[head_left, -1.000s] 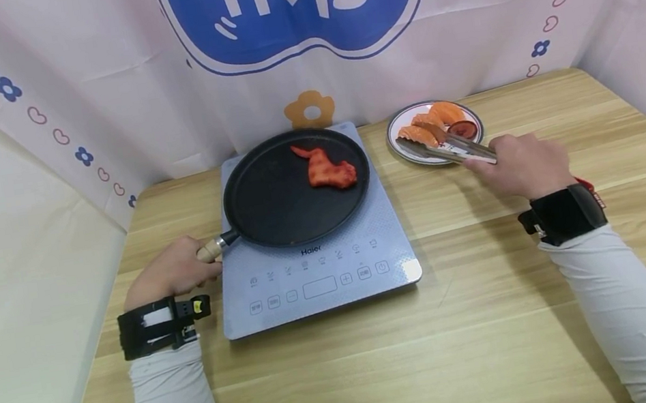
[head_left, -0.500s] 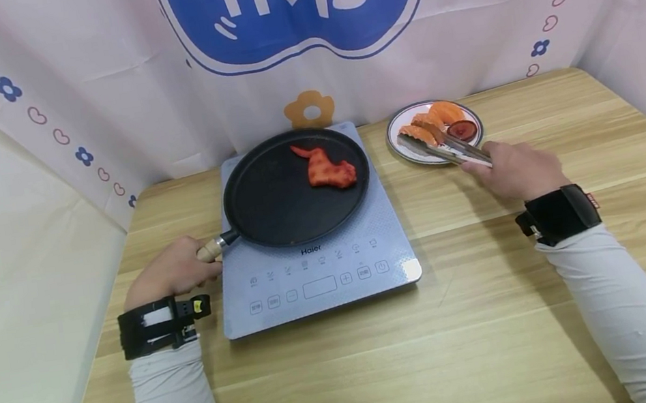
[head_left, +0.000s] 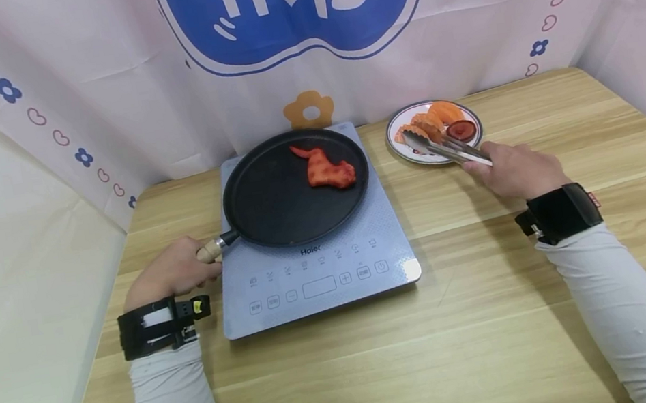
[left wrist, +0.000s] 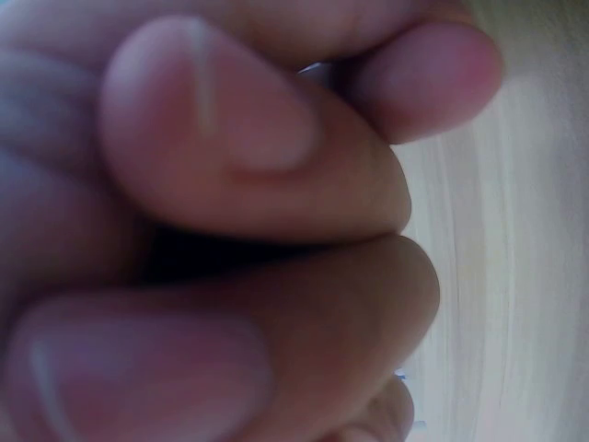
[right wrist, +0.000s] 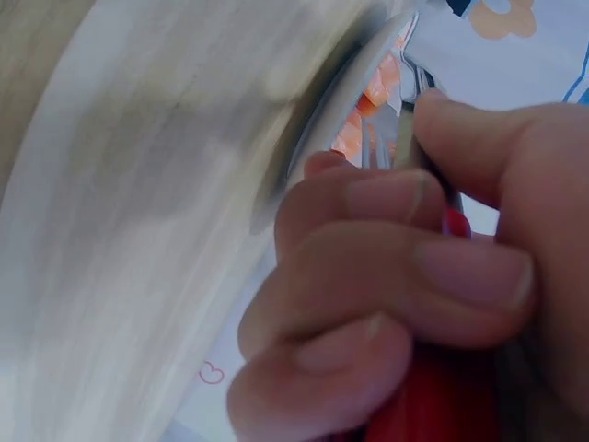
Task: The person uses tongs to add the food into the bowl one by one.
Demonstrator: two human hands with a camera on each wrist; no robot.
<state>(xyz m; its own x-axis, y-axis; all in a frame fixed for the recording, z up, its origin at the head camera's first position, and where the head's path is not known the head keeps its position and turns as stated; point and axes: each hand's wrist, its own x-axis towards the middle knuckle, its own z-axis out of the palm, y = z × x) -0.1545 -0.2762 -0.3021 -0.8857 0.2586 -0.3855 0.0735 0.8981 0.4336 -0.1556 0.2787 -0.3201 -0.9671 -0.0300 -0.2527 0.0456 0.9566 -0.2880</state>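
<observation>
In the head view my left hand grips the wooden handle of a flat black frying pan. A red-orange piece shaped like a chicken wing lies on the pan's right side. With my right hand I hold metal tongs, their tips over the front orange salmon-like piece on a white plate. Whether they pinch it is too small to tell. More orange pieces and a dark red round slice share the plate. Curled fingers fill the left wrist view, hiding the handle.
Under the pan sits a grey-blue induction cooker, its touch panel facing me. All stands on a wooden table. A white printed curtain hangs directly behind the cooker and plate.
My right hand has drawn slightly left, and the tongs' tips have shifted a little right and closer together over the plate. The left hand, pan and red-orange piece stay put.
</observation>
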